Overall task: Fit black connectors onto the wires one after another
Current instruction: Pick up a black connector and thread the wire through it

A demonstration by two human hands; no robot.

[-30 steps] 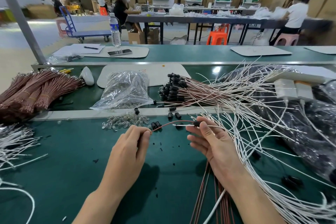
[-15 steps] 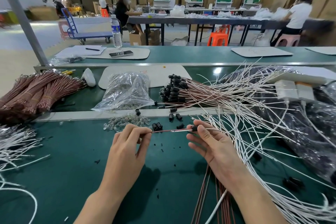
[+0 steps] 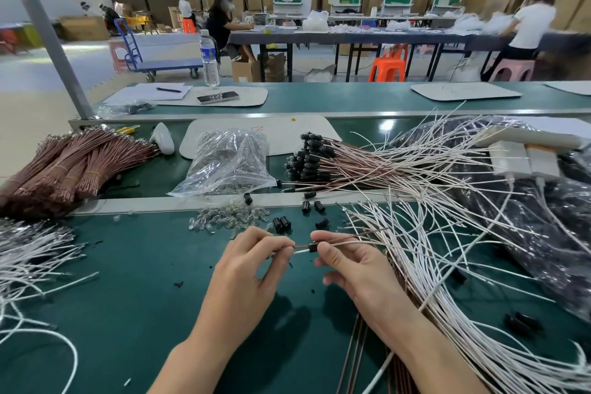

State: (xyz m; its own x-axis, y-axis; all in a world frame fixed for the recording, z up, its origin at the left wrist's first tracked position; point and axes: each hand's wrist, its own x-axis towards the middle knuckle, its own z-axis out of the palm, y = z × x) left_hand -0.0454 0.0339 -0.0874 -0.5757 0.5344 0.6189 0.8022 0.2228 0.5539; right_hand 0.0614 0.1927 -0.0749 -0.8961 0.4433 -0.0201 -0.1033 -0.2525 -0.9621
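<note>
Fingers of left hand point(image 3: 246, 269) pinch wires point(image 3: 301, 247), right hand point(image 3: 358, 269) a half-hidden black connector point(image 3: 313, 247).

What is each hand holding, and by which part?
The left hand pinches the wire pair by its free ends; the right hand pinches the black connector sitting on those wires.

Left grip point(image 3: 248, 269) and right grip point(image 3: 358, 272) pinch, nearly touching.

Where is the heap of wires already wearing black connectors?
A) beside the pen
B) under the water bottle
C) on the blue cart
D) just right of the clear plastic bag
D: the black-capped wires lie in a heap just to the right of the clear plastic bag.
</note>
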